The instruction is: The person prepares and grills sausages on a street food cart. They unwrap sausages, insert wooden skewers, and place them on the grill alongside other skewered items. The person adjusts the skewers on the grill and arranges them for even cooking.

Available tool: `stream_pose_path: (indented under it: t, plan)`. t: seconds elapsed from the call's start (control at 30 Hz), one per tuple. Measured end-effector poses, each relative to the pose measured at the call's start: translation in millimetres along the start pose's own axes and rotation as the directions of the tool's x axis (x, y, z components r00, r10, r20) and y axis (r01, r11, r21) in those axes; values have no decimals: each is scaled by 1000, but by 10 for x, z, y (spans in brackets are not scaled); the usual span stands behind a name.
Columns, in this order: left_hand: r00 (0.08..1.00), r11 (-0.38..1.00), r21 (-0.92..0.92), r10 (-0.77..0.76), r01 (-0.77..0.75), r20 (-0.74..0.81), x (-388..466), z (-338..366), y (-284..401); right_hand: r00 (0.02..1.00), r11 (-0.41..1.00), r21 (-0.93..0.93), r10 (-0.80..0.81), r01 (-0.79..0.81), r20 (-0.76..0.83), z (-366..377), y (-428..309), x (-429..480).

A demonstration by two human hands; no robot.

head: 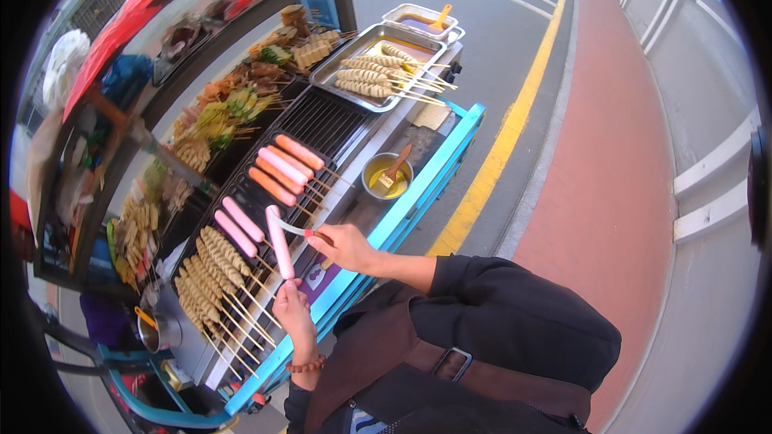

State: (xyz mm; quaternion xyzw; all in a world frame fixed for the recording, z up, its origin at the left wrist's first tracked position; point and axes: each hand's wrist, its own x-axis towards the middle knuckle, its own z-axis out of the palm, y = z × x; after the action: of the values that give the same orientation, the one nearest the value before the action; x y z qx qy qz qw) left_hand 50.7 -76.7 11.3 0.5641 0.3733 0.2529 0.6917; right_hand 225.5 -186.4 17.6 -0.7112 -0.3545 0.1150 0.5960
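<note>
My left hand (294, 306) grips the low end of a pink sausage (278, 243), holding it up over the grill's front edge. In my right hand (345, 247) is a small knife with a curved blade (285, 224) and a brown handle; the blade lies against the sausage's upper part. Just behind, two pink sausages on sticks (240, 226) rest on the grill. Further along it lie several orange and pink sausages on sticks (283, 170) in a black moulded tray. Nearest the cart's left end are several spiral-cut skewers (211, 271), their sticks jutting toward me.
A metal pot (369, 184) holds yellow oil and a brush (393, 172). Beyond the grill bars (322, 120) stands a steel tray (322, 76) of spiral skewers, then a sauce tray (395, 11). Vegetable skewers (217, 123) line the back under a shelf. A blue rail (416, 184) edges the cart.
</note>
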Motion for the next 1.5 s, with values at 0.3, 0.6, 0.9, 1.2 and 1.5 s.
stream_pose_path:
  t: [0.3,0.6,0.9,1.2,1.5]
  plan:
    - [962,961,-127,-225,246,157,-64,-167,128,999,999,-41,20,-22,-51,353,83,13]
    - [919,889,-283,-284,359,273,68,-315,233,990,976,-215,-49,19,-134,474,325,79]
    - [903,855,-316,-334,411,271,81,-362,251,999,979,-203,21,-30,-43,465,220,113]
    - [889,828,-349,-344,439,302,77,-371,221,997,967,-246,44,-60,-69,592,313,213]
    - [904,812,-407,-334,419,266,89,-305,234,983,977,-121,-165,174,83,637,211,-111]
